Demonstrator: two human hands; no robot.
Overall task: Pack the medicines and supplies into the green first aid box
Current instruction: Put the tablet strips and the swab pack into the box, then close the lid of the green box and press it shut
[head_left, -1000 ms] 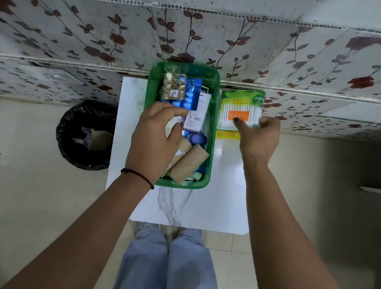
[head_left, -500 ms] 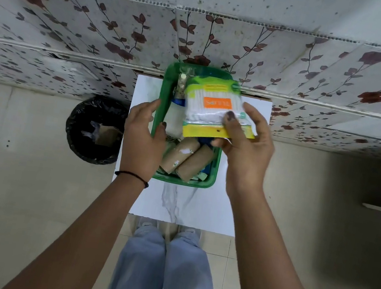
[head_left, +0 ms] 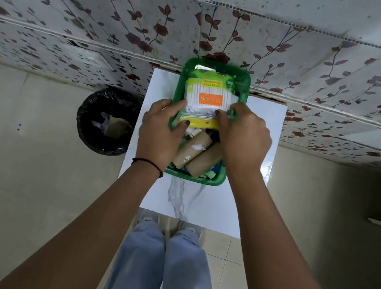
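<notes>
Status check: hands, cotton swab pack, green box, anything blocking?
Left hand and right hand both on cotton swab pack. Pack atop contents in green box. Brown rolls crowd near end.

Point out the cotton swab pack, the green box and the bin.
cotton swab pack (head_left: 209,98), head view, orange label.
green box (head_left: 244,87), head view, right rim.
bin (head_left: 93,112), head view, black liner.

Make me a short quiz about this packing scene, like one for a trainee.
1. True or false: the cotton swab packet lies in the green box.
2. Which hands touch the packet? A) left hand only B) right hand only C) both
3. Fill in: the brown rolls lie at the box's ___ end, nearest the person.

Key: 1 true; 2 C; 3 near.
</notes>
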